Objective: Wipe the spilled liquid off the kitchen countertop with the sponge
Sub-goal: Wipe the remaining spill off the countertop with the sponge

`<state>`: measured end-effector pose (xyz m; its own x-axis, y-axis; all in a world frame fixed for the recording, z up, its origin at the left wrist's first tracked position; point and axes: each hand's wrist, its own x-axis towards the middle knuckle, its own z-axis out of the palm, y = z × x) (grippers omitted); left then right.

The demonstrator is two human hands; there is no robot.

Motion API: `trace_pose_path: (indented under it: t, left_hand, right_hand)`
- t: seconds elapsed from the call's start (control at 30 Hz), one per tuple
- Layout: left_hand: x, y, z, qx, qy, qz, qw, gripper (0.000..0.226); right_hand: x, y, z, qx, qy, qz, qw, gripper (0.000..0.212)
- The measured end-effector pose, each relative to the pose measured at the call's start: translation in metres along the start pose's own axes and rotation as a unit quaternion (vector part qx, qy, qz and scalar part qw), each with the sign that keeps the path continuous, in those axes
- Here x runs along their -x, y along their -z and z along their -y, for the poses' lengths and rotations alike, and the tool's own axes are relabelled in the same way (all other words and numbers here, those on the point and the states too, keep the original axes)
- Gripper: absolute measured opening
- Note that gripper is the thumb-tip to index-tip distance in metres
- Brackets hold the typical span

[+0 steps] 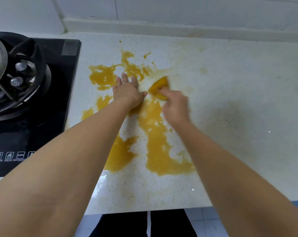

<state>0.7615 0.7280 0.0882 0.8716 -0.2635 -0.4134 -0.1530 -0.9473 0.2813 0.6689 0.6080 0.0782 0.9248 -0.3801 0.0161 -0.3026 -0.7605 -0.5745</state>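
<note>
White tiled wall (179,7) runs behind the worktop, a pale raised upstand (161,27) along its base. Black glass gas hob (42,100) set at left. Blue tiled floor (208,223) below.

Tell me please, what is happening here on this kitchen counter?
A person is wiping an orange-yellow spilled liquid off a pale speckled stone countertop. The right hand grips a yellow sponge at the far part of the spill and looks blurred. The left hand lies flat on the counter with straight fingers, beside the sponge. Much liquid remains. A black glass gas stove stands at the left.
</note>
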Motion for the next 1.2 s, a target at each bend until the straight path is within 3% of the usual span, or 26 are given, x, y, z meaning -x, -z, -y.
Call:
trace_pose_path:
  t: [0.07,0.1,0.23,0.27,0.4,0.43,0.57,0.6,0.77,0.83,0.93,0.97,1.13,1.2]
  left_hand:
    - [0.000,0.000,-0.001,0.001,-0.001,-0.001,1.000,0.070]
    - [0.000,0.000,0.000,0.001,-0.003,-0.002,1.000,0.071]
    - [0.000,-0.001,0.001,-0.006,-0.002,-0.006,1.000,0.073]
    - [0.000,-0.001,0.001,-0.008,0.000,-0.007,1.000,0.073]
    - [0.003,0.002,-0.002,-0.011,-0.003,-0.003,1.000,0.075]
    - [0.006,0.003,-0.001,-0.007,-0.006,0.001,1.000,0.075]
    - [0.028,0.007,0.013,0.008,-0.007,-0.003,1.000,0.077]
    - [0.035,0.007,0.016,-0.003,-0.009,-0.009,1.000,0.077]
    - [0.067,-0.010,0.031,-0.004,0.003,-0.001,1.000,0.072]
    - [0.080,-0.019,0.030,-0.011,0.011,0.014,1.000,0.072]
    - [0.091,-0.031,0.031,-0.017,0.019,0.009,1.000,0.072]
    - [0.093,-0.032,0.030,-0.018,0.022,0.004,1.000,0.071]
    - [0.093,-0.031,0.028,-0.007,0.030,0.012,0.999,0.066]
    - [0.093,-0.031,0.029,-0.011,0.024,0.012,1.000,0.069]
  right_hand:
    - [0.008,-0.008,0.002,-0.033,0.073,0.033,0.996,0.048]
    - [0.004,0.001,-0.008,-0.022,0.053,0.025,0.998,0.050]
    - [-0.002,0.041,-0.050,0.038,-0.178,-0.075,0.981,0.052]
    - [0.004,0.036,-0.042,0.046,-0.172,-0.081,0.981,0.050]
    - [0.032,-0.002,0.000,-0.039,0.052,-0.002,0.998,0.045]
    - [0.031,0.001,-0.006,-0.034,0.058,0.005,0.998,0.046]
    - [0.020,0.036,-0.046,0.032,-0.153,-0.048,0.986,0.052]
    - [0.022,0.035,-0.042,0.042,-0.166,-0.055,0.984,0.052]
    - [0.070,-0.007,0.019,-0.072,0.063,0.074,0.993,0.045]
    - [0.076,0.003,0.000,-0.060,0.041,0.042,0.996,0.047]
    - [0.072,0.028,-0.032,-0.001,-0.124,-0.037,0.992,0.051]
    - [0.072,0.026,-0.029,0.007,-0.142,-0.049,0.989,0.050]
    - [0.106,-0.010,0.007,-0.033,0.125,0.086,0.988,0.050]
    - [0.099,0.007,-0.017,-0.004,0.063,0.053,0.997,0.054]
